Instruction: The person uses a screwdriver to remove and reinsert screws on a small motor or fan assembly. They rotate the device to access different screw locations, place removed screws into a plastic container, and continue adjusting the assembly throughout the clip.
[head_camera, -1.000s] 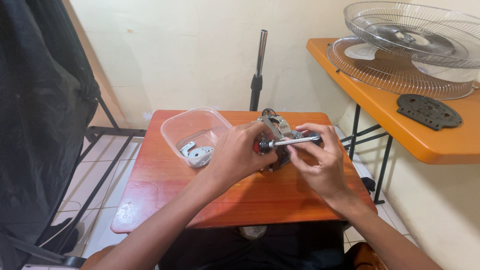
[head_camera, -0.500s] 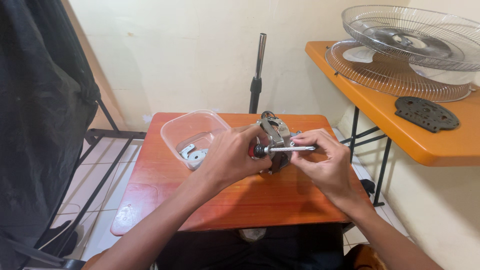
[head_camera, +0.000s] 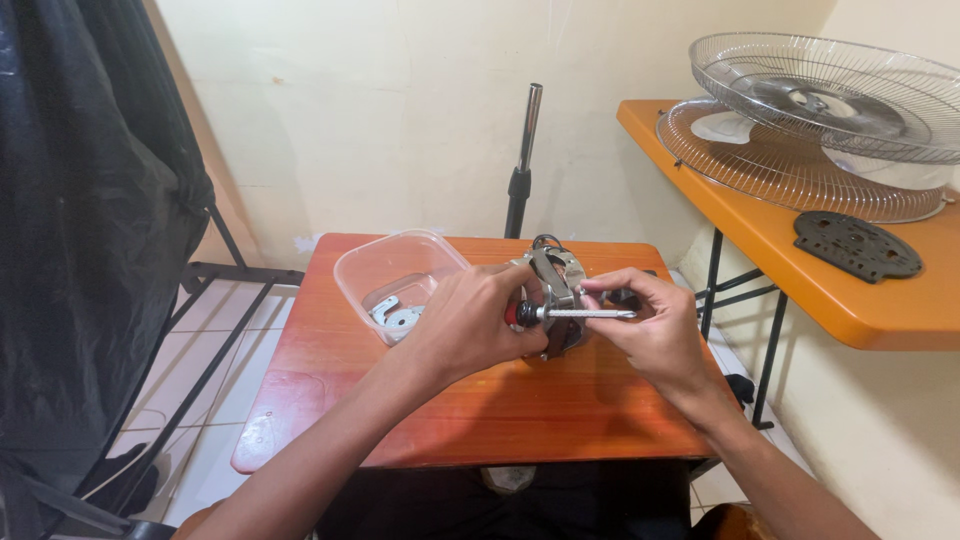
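Note:
Over a small orange table (head_camera: 500, 410), my left hand (head_camera: 470, 325) grips the red-and-black handle of a screwdriver (head_camera: 575, 314), whose metal shaft points right. My right hand (head_camera: 655, 330) pinches the far end of the shaft and also steadies a metal fan motor (head_camera: 555, 290), which stands on the table between both hands. Dark wires loop at the top of the motor. My fingers hide the screwdriver's tip and most of its handle.
A clear plastic tub (head_camera: 395, 283) with small metal parts sits at the table's left rear. A black and silver pole (head_camera: 524, 160) stands behind. On the orange shelf (head_camera: 860, 300) at right lie wire fan guards (head_camera: 820, 110) and a black round plate (head_camera: 857, 245). Dark cloth (head_camera: 80, 220) hangs left.
Both hands and the motor have shifted slightly lower and to the left in view. The screwdriver shaft stays level between them, and my grip is unchanged.

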